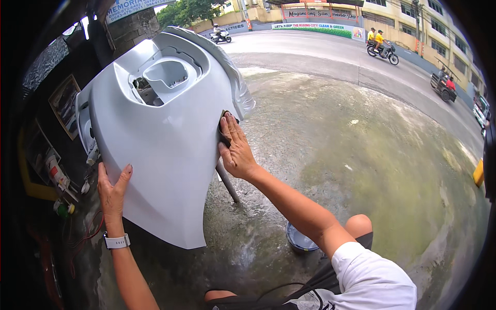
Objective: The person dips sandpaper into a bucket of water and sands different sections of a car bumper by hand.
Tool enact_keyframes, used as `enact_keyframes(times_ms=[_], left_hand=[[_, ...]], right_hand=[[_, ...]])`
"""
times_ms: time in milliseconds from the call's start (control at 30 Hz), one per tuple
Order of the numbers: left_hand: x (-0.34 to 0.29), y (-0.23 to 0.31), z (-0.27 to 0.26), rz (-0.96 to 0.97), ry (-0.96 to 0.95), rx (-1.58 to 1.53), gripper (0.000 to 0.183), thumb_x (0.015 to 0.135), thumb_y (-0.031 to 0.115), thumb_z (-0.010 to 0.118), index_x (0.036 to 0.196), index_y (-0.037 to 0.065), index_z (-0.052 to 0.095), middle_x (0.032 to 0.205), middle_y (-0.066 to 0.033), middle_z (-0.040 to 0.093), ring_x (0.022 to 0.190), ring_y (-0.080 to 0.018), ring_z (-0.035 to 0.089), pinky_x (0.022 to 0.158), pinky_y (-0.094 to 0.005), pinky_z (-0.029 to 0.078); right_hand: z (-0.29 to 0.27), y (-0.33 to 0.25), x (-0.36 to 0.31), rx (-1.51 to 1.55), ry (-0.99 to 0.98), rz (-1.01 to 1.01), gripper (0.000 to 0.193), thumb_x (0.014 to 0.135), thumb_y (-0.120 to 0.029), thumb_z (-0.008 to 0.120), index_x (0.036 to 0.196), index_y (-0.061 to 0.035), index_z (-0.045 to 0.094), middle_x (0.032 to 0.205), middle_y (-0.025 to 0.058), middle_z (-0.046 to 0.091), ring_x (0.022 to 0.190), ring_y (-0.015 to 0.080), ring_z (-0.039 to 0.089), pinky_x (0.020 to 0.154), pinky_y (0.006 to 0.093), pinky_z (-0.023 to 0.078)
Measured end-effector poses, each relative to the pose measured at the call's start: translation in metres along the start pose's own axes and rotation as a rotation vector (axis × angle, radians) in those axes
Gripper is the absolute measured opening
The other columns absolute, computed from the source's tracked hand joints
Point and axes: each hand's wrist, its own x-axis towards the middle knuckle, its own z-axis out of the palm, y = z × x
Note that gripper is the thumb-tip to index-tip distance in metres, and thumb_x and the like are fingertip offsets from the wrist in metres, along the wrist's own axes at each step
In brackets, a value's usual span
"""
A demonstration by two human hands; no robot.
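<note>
A large light-grey car bumper (155, 139) stands tilted before me, with a round recess near its top. My left hand (112, 192) grips its lower left edge; the thumb lies on the front face, and part of the fingers is hidden behind the edge. On the right side of the panel my right hand (237, 150) presses a dark sheet of sandpaper (224, 114) with nearly straight fingers. Most of that sheet is covered by the hand.
A grey stand leg (229, 184) slants out beneath the bumper. Near my right knee sits a bucket (299, 238) of cloudy liquid. Spray gun-like tools (59, 173) and a red cord (85, 237) are at left. Motorcycles (383, 50) ride the road beyond the wet concrete.
</note>
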Motion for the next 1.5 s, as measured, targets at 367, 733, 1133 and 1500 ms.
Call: enact_keyframes(times_ms=[367, 733, 1133, 1500], left_hand=[[0.004, -0.003, 0.0, -0.041, -0.078, 0.043, 0.069, 0.091, 0.042, 0.078, 0.131, -0.009, 0.053, 0.125, -0.0198, 0.063, 0.114, -0.0263, 0.059, 0.105, -0.0357, 0.043], [0.003, -0.006, -0.002, -0.019, 0.016, 0.101, 0.079, 0.091, 0.041, 0.078, 0.138, -0.014, 0.047, 0.132, -0.023, 0.06, 0.12, -0.0283, 0.056, 0.11, -0.0359, 0.039], [0.007, -0.012, -0.007, -0.066, -0.088, 0.098, 0.097, 0.091, 0.047, 0.078, 0.149, -0.019, 0.036, 0.145, -0.0298, 0.051, 0.135, -0.0334, 0.05, 0.117, -0.0386, 0.034], [0.0, 0.0, 0.001, -0.01, -0.082, 0.033, 0.076, 0.093, 0.046, 0.077, 0.135, -0.012, 0.051, 0.127, -0.023, 0.062, 0.118, -0.0295, 0.057, 0.108, -0.0372, 0.041]], right_hand=[[0.005, 0.007, 0.001, 0.131, 0.064, 0.316, 0.065, 0.102, -0.023, 0.042, 0.155, 0.0131, 0.033, 0.163, 0.0339, 0.031, 0.155, 0.0447, 0.025, 0.129, 0.0472, 0.015], [-0.002, -0.005, 0.002, 0.264, 0.104, 0.389, 0.064, 0.101, -0.022, 0.04, 0.154, 0.0139, 0.035, 0.163, 0.0336, 0.031, 0.155, 0.0456, 0.025, 0.13, 0.047, 0.014], [0.005, -0.027, -0.015, 0.225, 0.128, 0.294, 0.064, 0.102, -0.02, 0.042, 0.157, 0.011, 0.031, 0.166, 0.0314, 0.028, 0.159, 0.0421, 0.018, 0.131, 0.0438, 0.012], [0.024, -0.094, -0.073, 0.103, -0.015, -0.009, 0.075, 0.094, -0.019, 0.045, 0.161, 0.0063, 0.026, 0.169, 0.0287, 0.023, 0.161, 0.0388, 0.014, 0.131, 0.049, 0.008]])
